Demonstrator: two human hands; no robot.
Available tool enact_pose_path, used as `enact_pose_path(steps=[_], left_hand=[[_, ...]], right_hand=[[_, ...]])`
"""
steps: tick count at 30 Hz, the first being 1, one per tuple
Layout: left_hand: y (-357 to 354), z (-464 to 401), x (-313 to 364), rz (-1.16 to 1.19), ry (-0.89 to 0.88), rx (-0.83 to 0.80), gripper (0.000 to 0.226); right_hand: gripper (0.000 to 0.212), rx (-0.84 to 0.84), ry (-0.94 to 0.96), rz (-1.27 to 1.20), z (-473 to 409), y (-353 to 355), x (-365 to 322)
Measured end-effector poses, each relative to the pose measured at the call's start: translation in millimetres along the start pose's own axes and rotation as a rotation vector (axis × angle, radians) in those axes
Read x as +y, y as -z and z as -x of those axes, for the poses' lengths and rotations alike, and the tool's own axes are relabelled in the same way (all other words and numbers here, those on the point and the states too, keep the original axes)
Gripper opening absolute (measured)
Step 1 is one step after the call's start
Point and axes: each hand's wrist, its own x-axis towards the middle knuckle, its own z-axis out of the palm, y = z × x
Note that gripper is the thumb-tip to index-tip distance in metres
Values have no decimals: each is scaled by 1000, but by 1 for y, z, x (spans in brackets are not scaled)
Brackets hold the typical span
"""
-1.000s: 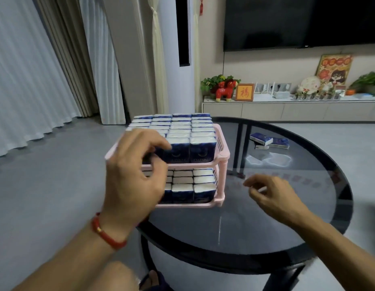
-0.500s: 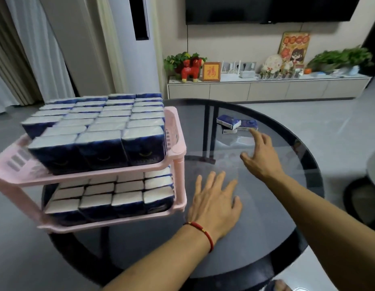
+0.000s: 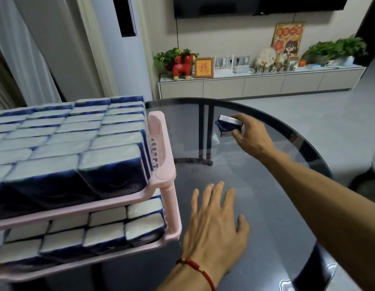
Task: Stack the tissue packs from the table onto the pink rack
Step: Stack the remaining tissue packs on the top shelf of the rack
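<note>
Right hand (image 3: 252, 136) grips tissue packs (image 3: 229, 126); left hand (image 3: 216, 227) flat on table (image 3: 287, 206).

The right hand (image 3: 250, 136) grips a small stack of tissue packs (image 3: 229, 127) at twelve o'clock on the dark glass tabletop (image 3: 276, 206). The left hand (image 3: 216, 223) lies flat at six o'clock, just beside the full two-tier pink rack (image 3: 163, 164) at nine o'clock.

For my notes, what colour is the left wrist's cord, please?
The wrist cord is red, in the head view.
</note>
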Motion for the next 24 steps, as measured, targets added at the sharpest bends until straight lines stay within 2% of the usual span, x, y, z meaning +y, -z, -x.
enact_pose_path(steps=[2,5,7,10,12,14,15,16,17,19,21,24], left_hand=[[4,-1,1,109,30,38,70],[11,-3,-1,300,99,82,78],[15,-3,-1,397,110,126,80],[15,-4,-4,446,101,116,69],[10,-5,-8,425,94,123,63],[6,-7,-10,388,103,143,62],[5,-8,-10,375,101,158,64],[4,-8,-10,367,94,169,66],[3,-9,-10,358,87,173,67],[1,-10,-11,345,81,177,67],[0,-11,-11,345,92,191,68],[1,-11,-9,351,104,207,66]], right_hand=[[31,-192,-70,-222,19,29,-3],[36,-677,-178,-526,49,66,-13],[41,-879,-221,-572,63,73,-21],[32,-1017,-141,-507,70,65,-32],[26,-907,-143,-514,66,52,-34],[25,-566,-116,-366,51,34,-27],[27,-387,-75,-206,42,24,-21],[36,-278,-52,-50,33,14,-15],[48,-247,-54,58,25,3,-9],[64,-311,-98,199,12,-14,-6],[65,-363,-127,318,5,-26,-5],[57,-310,-117,390,8,-27,-9]])
